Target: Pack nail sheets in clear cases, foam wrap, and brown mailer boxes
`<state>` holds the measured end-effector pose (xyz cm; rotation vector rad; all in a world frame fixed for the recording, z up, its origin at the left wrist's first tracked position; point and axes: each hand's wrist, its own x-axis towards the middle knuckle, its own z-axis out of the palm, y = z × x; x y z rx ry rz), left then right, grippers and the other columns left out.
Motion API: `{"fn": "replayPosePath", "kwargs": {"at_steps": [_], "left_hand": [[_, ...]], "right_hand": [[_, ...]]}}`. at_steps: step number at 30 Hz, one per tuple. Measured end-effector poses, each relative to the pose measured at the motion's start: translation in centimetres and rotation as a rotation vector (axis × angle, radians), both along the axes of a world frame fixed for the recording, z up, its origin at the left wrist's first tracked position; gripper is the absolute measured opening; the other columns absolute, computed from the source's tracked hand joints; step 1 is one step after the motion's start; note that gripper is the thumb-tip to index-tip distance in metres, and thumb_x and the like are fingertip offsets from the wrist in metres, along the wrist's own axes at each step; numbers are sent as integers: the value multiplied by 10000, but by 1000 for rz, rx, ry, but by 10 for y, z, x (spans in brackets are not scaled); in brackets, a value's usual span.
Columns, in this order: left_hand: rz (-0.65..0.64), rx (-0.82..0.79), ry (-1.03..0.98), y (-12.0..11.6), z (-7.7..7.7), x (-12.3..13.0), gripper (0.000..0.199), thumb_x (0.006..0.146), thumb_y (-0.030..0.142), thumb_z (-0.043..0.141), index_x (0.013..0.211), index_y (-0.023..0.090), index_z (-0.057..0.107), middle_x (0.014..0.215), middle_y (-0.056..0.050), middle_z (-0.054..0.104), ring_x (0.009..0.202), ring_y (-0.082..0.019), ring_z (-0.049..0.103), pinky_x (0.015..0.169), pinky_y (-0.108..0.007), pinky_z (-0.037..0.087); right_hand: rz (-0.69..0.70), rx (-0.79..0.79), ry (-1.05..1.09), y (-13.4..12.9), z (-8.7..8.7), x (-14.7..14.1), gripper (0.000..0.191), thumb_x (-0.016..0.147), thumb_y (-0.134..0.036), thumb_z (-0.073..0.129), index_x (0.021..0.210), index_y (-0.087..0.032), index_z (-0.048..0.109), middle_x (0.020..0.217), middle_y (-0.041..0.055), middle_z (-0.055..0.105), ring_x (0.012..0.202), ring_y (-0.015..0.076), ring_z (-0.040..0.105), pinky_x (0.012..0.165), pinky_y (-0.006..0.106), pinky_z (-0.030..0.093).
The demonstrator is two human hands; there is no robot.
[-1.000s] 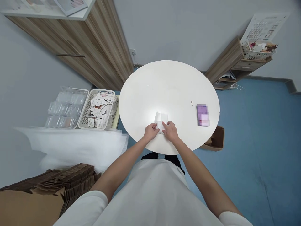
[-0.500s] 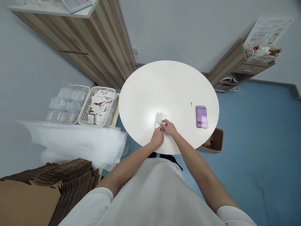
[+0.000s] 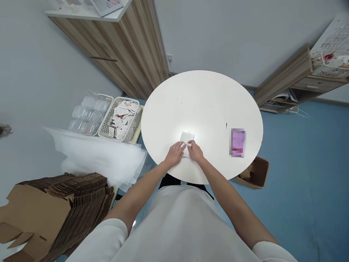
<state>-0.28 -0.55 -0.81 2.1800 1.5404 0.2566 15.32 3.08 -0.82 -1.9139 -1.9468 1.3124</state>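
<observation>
A small white wrapped packet (image 3: 187, 136) lies near the front edge of the round white table (image 3: 201, 98). It looks like thin sheet folded around something; what is inside cannot be made out. My left hand (image 3: 175, 154) grips the packet's left side, fingers bent and thumb toward its middle. On the opposite side, my right hand (image 3: 195, 151) pinches the sheet with thumb and fingertips. The fingertips of both hands nearly meet over the packet. Farther right on the tabletop is a purple, pixelated item (image 3: 238, 142), apart from both hands.
To the left are a basket of printed cards (image 3: 120, 120), clear plastic cases (image 3: 89, 112), white foam sheets (image 3: 98, 156) and stacked flat cardboard boxes (image 3: 79, 211). An open cardboard box (image 3: 257, 173) sits on the floor at right. Wooden cabinets (image 3: 131, 47) stand behind.
My left hand has shifted left and unrolled from a closed grip to lie along the packet's left side. My right hand has moved slightly nearer me. The camera view has turned a little.
</observation>
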Motion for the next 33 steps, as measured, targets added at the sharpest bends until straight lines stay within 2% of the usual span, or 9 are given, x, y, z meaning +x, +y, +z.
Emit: {"fn": "replayPosePath", "kwargs": {"at_steps": [5, 10, 14, 20, 24, 26, 29, 31, 33], "left_hand": [[-118, -20, 70, 6, 3, 0, 455, 849, 203, 333, 1304, 218, 347, 1423, -48, 269, 1327, -226, 157, 1017, -417, 231], [-189, -3, 61, 16, 7, -6, 467, 816, 204, 374, 1283, 204, 373, 1403, -60, 311, 1316, -242, 190, 1023, -441, 199], [-217, -62, 3, 22, 5, -10, 507, 778, 192, 411, 1281, 225, 356, 1394, -49, 326, 1300, -242, 227, 1008, -446, 236], [-150, -171, -166, 34, 3, -13, 504, 687, 113, 427, 1188, 171, 419, 1269, -72, 466, 1197, -227, 373, 952, -378, 352], [-156, -306, -176, 29, 8, -18, 434, 679, 162, 462, 1113, 180, 466, 1108, -74, 556, 1020, -239, 495, 872, -384, 398], [-174, -377, -194, 18, 11, -22, 407, 704, 203, 468, 1111, 189, 476, 1085, -70, 558, 1018, -234, 491, 883, -385, 385], [-194, -413, -254, -1, 14, -30, 399, 763, 337, 470, 1148, 232, 472, 1220, -62, 471, 1165, -247, 369, 963, -408, 305], [-166, -398, -268, -8, 14, -34, 515, 732, 466, 520, 1197, 261, 440, 1281, -68, 396, 1205, -270, 305, 981, -435, 267], [-125, -374, -267, -10, 12, -35, 643, 655, 523, 592, 1217, 263, 420, 1249, -83, 399, 1166, -278, 339, 958, -432, 292]], "right_hand": [[141, 82, 4, -7, 1, 8, 464, 841, -207, 325, 1295, -183, 234, 1189, 103, 491, 968, 200, 518, 721, 306, 428], [426, 359, -147, -24, 9, 13, 627, 777, -244, 467, 1343, -190, 205, 1369, 133, 296, 1155, 288, 350, 845, 398, 387], [471, 384, -237, -26, 4, 4, 827, 667, -218, 618, 1351, -139, 159, 1392, 152, 264, 1201, 301, 276, 899, 412, 362], [461, 335, -331, -18, 9, -11, 718, 647, -93, 561, 1304, -86, 271, 1261, 164, 400, 1081, 284, 356, 878, 361, 385], [504, 242, -311, -34, 22, -12, 666, 596, -132, 589, 1225, -90, 374, 1123, 154, 475, 995, 277, 396, 848, 375, 384], [520, 199, -262, -43, 26, -9, 637, 591, -188, 601, 1191, -100, 407, 1085, 136, 492, 965, 262, 413, 831, 372, 384], [534, 155, -175, -45, 29, -3, 580, 592, -244, 615, 1136, -115, 460, 1085, 130, 493, 967, 250, 435, 816, 360, 380], [509, 91, -115, -35, 30, 2, 498, 598, -282, 625, 1063, -142, 513, 1091, 121, 491, 942, 234, 468, 774, 334, 393], [452, -16, -58, -20, 31, 5, 348, 617, -305, 619, 935, -172, 565, 1072, 98, 504, 843, 198, 508, 691, 293, 405]]}}
